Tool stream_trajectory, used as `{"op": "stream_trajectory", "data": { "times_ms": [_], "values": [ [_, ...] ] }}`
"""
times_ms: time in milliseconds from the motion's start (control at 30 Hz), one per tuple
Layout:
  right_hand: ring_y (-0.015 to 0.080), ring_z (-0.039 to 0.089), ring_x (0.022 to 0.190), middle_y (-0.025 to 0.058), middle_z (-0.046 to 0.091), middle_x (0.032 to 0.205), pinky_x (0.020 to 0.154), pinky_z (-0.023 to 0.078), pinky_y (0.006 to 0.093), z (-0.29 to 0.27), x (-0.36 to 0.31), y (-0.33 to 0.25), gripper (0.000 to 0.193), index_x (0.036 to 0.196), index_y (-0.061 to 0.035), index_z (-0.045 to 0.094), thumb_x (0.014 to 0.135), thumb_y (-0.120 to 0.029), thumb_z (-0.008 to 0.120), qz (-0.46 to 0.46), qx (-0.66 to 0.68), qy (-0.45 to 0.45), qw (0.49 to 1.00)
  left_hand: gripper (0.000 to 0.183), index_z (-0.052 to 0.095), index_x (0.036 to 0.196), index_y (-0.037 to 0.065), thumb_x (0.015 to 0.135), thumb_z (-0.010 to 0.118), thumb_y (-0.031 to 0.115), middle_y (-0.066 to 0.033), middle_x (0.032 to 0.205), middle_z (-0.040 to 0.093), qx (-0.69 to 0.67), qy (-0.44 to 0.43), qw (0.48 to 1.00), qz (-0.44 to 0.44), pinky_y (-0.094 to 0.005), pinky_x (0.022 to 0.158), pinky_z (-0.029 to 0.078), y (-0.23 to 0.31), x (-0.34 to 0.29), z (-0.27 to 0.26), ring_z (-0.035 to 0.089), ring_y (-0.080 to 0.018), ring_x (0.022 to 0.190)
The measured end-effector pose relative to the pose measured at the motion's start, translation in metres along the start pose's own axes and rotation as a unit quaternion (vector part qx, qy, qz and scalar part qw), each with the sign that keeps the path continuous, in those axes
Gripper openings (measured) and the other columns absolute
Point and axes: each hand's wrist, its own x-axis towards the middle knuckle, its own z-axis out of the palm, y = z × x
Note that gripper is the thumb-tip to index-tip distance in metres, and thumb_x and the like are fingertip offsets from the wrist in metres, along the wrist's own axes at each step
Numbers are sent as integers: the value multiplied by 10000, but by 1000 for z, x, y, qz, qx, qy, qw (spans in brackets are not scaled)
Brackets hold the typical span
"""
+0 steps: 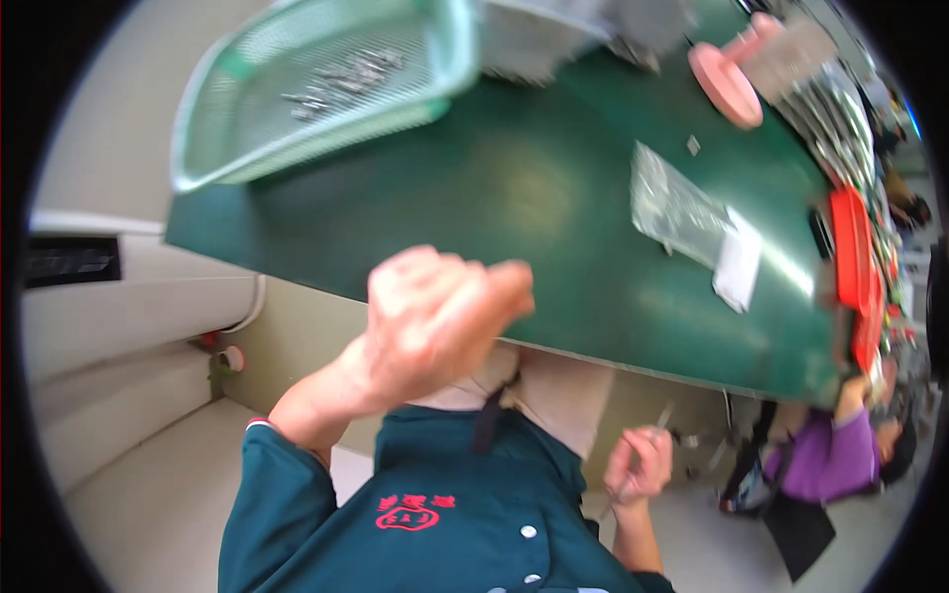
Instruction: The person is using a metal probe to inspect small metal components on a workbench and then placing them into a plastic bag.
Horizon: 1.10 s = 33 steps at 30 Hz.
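Note:
My left hand [435,308] is raised over the near edge of the green table [514,188]. Its fingers are curled closed, thumb side to the right, and whatever lies inside them is hidden. Lower down at the right, off the table's edge, my right hand [641,463] pinches a thin, pale, rod-like tool [665,413] whose tip sticks up past the fingers. It is too blurred to tell its exact kind. On the table to the right lies a clear plastic bag [677,206] with a white packet [737,262] against its end.
A pale green mesh basket [306,163] with several small metal parts [351,81] stands at the far left. A pink stand [727,84], a small square piece [693,145] and red trays [852,247] lie right. A person in purple [825,455] sits at the right.

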Motion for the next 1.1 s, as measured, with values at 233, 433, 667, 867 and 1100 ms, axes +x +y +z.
{"op": "stream_trajectory", "data": {
  "times_ms": [233, 433, 667, 867, 1100],
  "values": [
    [254, 515, 588, 110, 533, 681, 521, 430, 321, -2, 31, 8, 85, 821, 10, 581, 737, 20, 589, -65, 43, 58, 995, 104, 579, 864, 52, 796, 628, 112, -66, 630, 603, 274, 82, 956, -71, -330, 519, 434, -63, 36, -56, 590, -227, 555],
    [252, 518, 589, 108, 531, 679, 518, 419, 316, 2, 36, 8, 71, 816, 13, 578, 746, 5, 589, -66, 43, 58, 995, 131, 596, 797, 65, 790, 672, 172, -31, 482, 480, 308, 121, 938, -103, -284, 446, 366, -96, 37, -68, 495, -175, 429],
    [256, 518, 590, 114, 535, 678, 521, 413, 317, 4, 30, 5, 76, 818, 13, 576, 741, 11, 579, -41, 33, 62, 997, 179, 597, 774, 73, 727, 732, 180, -4, 527, 543, 306, 162, 938, 15, -254, 483, 397, -106, 31, -68, 518, -140, 451],
    [254, 518, 589, 112, 536, 678, 522, 413, 313, 3, 32, 2, 92, 819, 10, 575, 727, 22, 575, -56, 32, 53, 997, 182, 605, 841, 65, 735, 721, 157, -10, 555, 557, 315, 162, 935, 27, -259, 492, 406, -110, 23, -69, 538, -144, 479],
    [249, 523, 581, 115, 545, 673, 519, 422, 311, 0, 34, -1, 60, 830, 17, 570, 793, -26, 552, -62, 29, 40, 997, 215, 586, 982, 16, 772, 632, 2, -85, 710, 604, -62, 127, 964, -226, -247, 474, 382, -40, 4, -47, 457, -87, 485]
  ]
}}
